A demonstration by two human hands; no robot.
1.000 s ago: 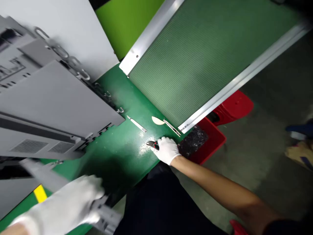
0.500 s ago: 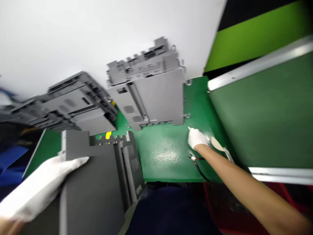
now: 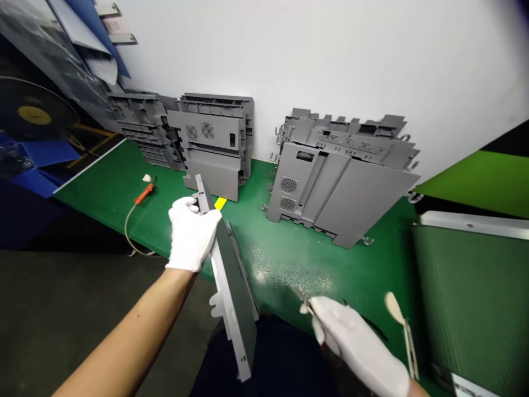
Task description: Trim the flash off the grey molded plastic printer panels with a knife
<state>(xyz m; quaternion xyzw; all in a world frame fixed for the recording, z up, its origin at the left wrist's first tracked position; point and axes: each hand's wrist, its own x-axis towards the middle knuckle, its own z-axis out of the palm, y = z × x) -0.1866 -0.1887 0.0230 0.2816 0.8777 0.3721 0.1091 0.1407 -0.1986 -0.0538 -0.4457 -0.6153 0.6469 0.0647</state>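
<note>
My left hand [image 3: 192, 231], in a white glove, is closed round the upper end of a grey panel [image 3: 235, 281]. The panel stands steeply on edge over the front edge of the green table, its narrow side towards me. My right hand [image 3: 351, 331], also gloved in white, is low on the right. Its fingers pinch a slim tool [image 3: 303, 298] with a thin grey tip; its exact kind cannot be made out. A black cable [image 3: 374, 326] runs partly behind this hand.
Grey panels with hooks [image 3: 326, 187] lean against the white wall, and more grey panels [image 3: 210, 132] stand to their left. An orange-handled tool with a cord [image 3: 144, 193] lies at left. A cream-headed brush-like tool [image 3: 394, 307] lies right, beside a green-faced board [image 3: 475, 286].
The view has swung left. My left hand has turned the grey panel from broad face up to edge-on. My right hand has come back from the table towards me.
</note>
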